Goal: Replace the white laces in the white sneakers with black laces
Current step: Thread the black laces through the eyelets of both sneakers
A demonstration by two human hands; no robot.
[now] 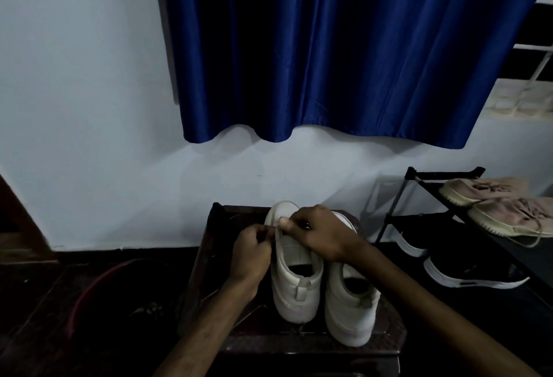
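Two white sneakers stand side by side on a dark stool [386, 334], heels toward me: the left sneaker [294, 280] and the right sneaker [350, 307]. My left hand [253, 252] is beside the left sneaker's lacing and pinches a white lace [279, 237]. My right hand [320, 233] reaches over the front of both shoes, its fingertips pinching the same lace near the toe end. The right sneaker's front is hidden under my right hand. No black lace shows clearly; a dark item [216, 218] lies at the stool's far left corner.
A black shoe rack [398, 194] stands to the right with pinkish sneakers [505, 212] on top and black-and-white shoes [466, 272] below. A red-rimmed basin [86, 295] sits on the floor at left. A blue curtain [344, 62] hangs on the wall behind.
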